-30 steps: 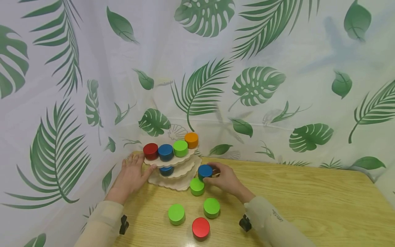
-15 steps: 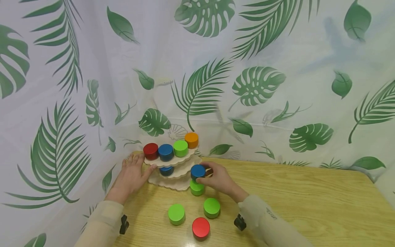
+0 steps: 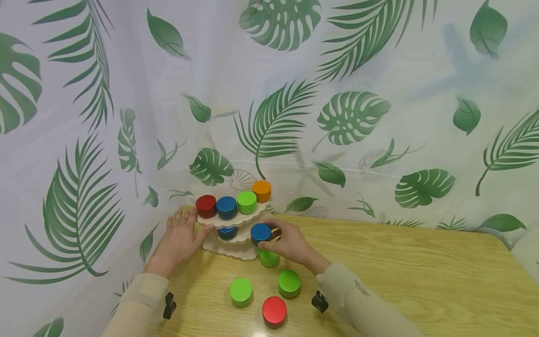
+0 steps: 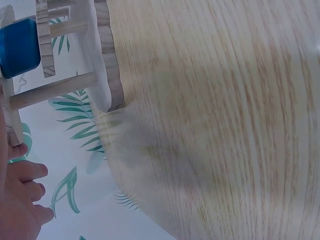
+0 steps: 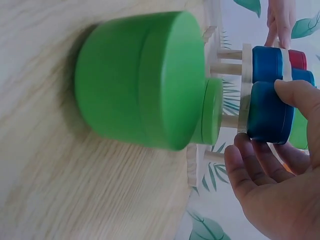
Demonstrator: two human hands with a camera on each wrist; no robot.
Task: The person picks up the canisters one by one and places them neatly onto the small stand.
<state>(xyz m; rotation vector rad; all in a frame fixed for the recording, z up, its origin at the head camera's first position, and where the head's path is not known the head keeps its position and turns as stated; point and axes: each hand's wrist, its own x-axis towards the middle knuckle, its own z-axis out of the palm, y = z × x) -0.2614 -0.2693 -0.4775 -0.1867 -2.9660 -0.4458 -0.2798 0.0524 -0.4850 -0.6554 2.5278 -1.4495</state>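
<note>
Pinches blue cylinder (image 3: 261, 233) in right hand (image 3: 290, 240) (left hand (image 3: 178, 239) relaxed against stand (image 3: 228, 249)); could topple it by releasing off-edge.

No word, number or brand name can be read. The one mark that resembles lettering is a small dark print (image 3: 361, 288) on the person's right sleeve (image 3: 368, 309), on the upper side of the forearm near the wrist end. It slants along the pale fabric in a short, narrow band. In the head view it is too small and blurred for single characters to be made out.
</note>
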